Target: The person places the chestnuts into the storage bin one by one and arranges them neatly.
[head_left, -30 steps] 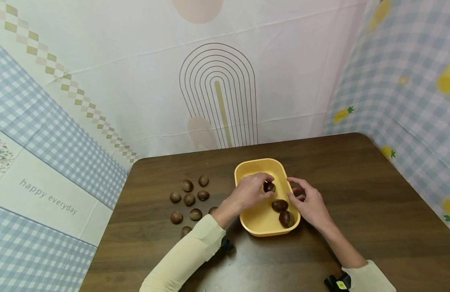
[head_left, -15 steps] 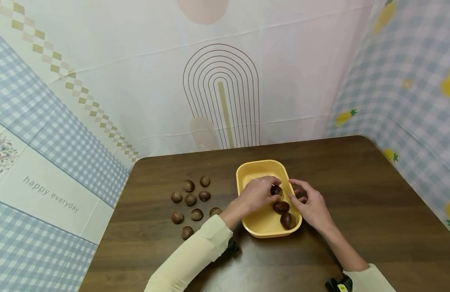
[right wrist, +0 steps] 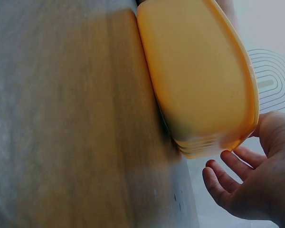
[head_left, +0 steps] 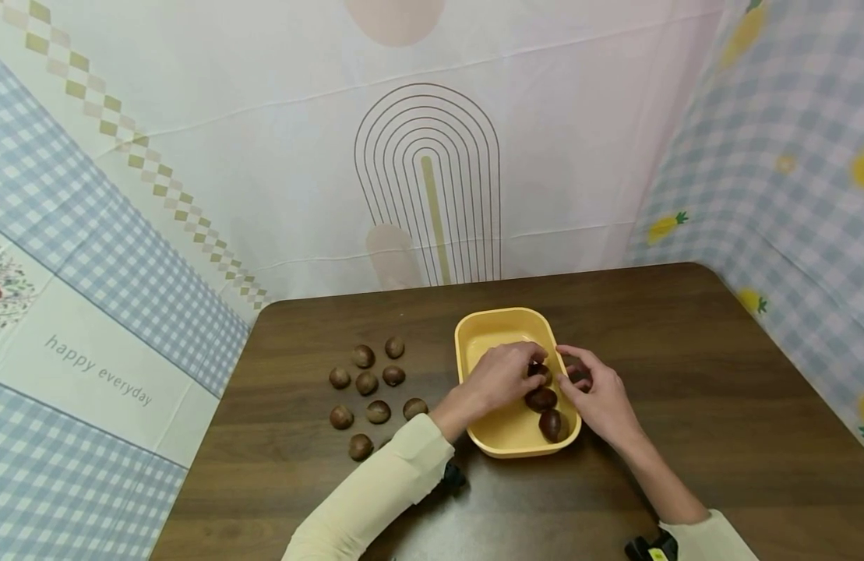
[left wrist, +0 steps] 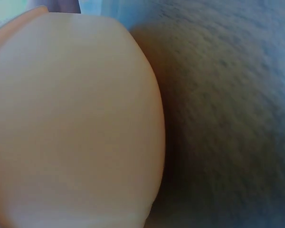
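While two hands (head_left: pixel 503 375) (head_left: pixel 601 399) at one tray (head_left: pixel 498 440), three chestnuts (head_left: pixel 541 400) inside.

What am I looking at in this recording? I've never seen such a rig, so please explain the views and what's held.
There is no robot: a person works bare-handed. The head-worn camera looks forward and down; one camera on each wrist gives close-ups. On the dark brown wood-look table, round brown nuts, probably chestnuts, lie to the left of a yellow rectangular container with rounded corners, apparently plastic. The left hand reaches into it, gripping a glossy dark-brown nut; two more show inside. The right hand rests at the container's right rim. The left-wrist view shows mostly the container's outside; the right-wrist view shows its outside and the right hand.
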### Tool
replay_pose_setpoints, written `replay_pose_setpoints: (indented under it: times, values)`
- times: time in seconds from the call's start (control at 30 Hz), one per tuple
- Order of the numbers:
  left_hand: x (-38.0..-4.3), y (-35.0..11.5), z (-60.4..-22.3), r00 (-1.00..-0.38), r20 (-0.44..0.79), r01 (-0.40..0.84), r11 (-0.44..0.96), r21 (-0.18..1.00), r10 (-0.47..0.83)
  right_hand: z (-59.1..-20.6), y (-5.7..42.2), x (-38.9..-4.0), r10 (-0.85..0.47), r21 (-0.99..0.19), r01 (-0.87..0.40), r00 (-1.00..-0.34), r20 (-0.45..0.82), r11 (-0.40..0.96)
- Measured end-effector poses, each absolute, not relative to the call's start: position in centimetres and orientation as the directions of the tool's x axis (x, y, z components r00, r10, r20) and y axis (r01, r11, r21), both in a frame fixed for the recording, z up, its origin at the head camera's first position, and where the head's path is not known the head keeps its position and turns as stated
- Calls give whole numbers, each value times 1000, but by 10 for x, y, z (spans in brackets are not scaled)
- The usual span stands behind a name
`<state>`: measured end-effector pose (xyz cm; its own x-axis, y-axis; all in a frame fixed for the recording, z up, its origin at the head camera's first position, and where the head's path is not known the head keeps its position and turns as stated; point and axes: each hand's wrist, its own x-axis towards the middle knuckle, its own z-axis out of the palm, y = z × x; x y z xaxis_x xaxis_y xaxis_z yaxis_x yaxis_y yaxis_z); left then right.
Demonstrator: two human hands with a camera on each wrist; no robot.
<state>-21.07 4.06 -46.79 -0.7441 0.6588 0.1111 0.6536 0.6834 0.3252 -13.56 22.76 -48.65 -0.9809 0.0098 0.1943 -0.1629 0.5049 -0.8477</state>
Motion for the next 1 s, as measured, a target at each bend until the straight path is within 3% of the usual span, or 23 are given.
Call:
replay_pose_setpoints:
  times: [0.63,1.0]
  values:
    - [-210,38,-465,-742,110,653,677,340,661,-484,227,-135,3,-848,-157,-983,184,506]
    - [-221,11,-451,-746,218,659,649,381,629,-486,228,-134,8,-850,-161,-982,191,501]
